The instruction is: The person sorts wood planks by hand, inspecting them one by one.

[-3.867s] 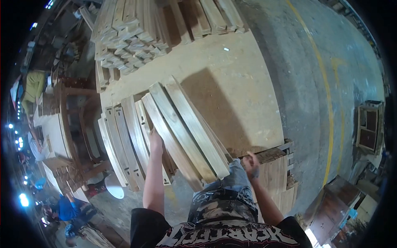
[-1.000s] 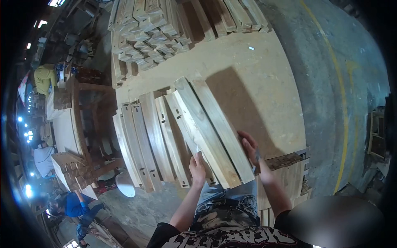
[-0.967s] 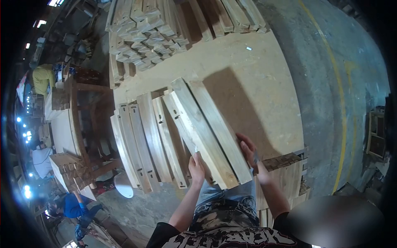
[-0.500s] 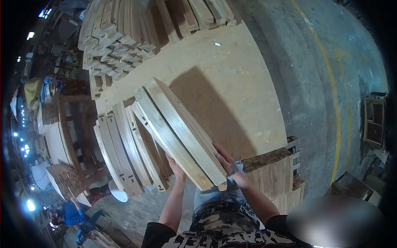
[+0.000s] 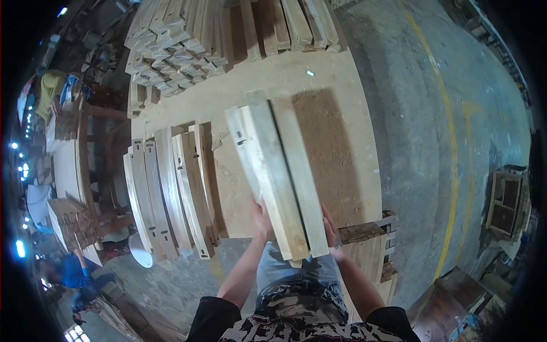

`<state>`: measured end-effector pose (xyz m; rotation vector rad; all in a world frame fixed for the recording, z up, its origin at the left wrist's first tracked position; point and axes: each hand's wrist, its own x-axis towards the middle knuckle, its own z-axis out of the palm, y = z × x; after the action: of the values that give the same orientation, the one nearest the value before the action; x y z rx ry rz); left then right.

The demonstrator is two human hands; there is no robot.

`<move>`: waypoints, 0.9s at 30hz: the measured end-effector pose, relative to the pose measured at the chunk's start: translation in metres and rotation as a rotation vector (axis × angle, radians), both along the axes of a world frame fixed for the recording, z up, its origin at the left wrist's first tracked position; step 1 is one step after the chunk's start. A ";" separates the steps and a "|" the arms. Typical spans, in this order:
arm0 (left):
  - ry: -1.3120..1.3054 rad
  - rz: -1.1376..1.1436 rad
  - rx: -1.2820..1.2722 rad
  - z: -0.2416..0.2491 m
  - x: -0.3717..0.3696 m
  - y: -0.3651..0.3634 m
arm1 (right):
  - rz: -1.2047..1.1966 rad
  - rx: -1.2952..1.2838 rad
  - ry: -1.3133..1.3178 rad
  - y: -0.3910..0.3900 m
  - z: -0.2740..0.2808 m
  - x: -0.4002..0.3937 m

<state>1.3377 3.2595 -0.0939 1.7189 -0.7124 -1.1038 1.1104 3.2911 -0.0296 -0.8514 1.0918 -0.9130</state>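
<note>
A bundle of long wooden pieces [image 5: 276, 176] is held between my hands above the tabletop, its far end pointing away from me. My left hand [image 5: 262, 220] grips the bundle's left side near its close end; part of the fingers is hidden beneath. On the right side my right hand [image 5: 329, 227] presses against the wood, its fingers partly covered. Left of the bundle, a row of slotted wooden pieces [image 5: 181, 191] lies side by side on the table [image 5: 239, 74].
Stacked wooden pieces [image 5: 176, 45] cover the table's far left part. A small white object [image 5: 310, 73] lies on the tabletop. More stacked wood [image 5: 364, 256] stands at the near right. A person in blue [image 5: 80, 276] is at the lower left.
The bundle has swung to the right and points more directly away from me, still between both hands. It stands farther from the row of slotted pieces. The camera view has shifted.
</note>
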 end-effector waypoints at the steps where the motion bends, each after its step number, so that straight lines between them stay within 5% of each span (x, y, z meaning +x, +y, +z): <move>1: -0.034 -0.037 0.069 0.013 -0.008 -0.009 | -0.029 -0.037 0.055 0.003 0.001 -0.005; 3: -0.130 -0.067 0.061 0.019 -0.027 -0.020 | 0.014 -0.279 0.173 0.007 -0.002 -0.023; 7: -0.135 -0.239 0.293 0.033 -0.053 -0.038 | -0.122 -0.079 0.114 0.028 -0.034 -0.056; 11: -0.162 -0.250 0.128 0.021 -0.084 -0.043 | 0.006 -0.431 0.602 0.035 -0.050 -0.099; 16: -0.160 -0.336 0.239 0.037 -0.090 -0.057 | 0.112 -0.557 0.809 0.056 -0.065 -0.122; 18: -0.158 -0.324 0.206 0.036 -0.090 -0.057 | 0.060 -0.476 0.648 0.057 -0.070 -0.123; 20: -0.147 -0.300 0.174 0.040 -0.086 -0.054 | 0.101 -0.535 0.850 0.060 -0.080 -0.132; 21: -0.108 -0.245 0.180 0.042 -0.078 -0.051 | -0.209 0.079 0.134 0.055 -0.055 -0.118; 24: 0.015 -0.092 0.185 0.049 -0.056 -0.039 | -0.230 -0.019 0.343 0.047 -0.007 -0.100; 27: -0.084 -0.114 0.277 0.060 -0.008 -0.023 | -0.341 -0.098 0.569 0.101 -0.028 -0.105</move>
<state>1.3294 3.2363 -0.0337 1.9886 -0.7448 -1.2617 1.0051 3.3922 -0.0575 -1.0605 1.7348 -1.0392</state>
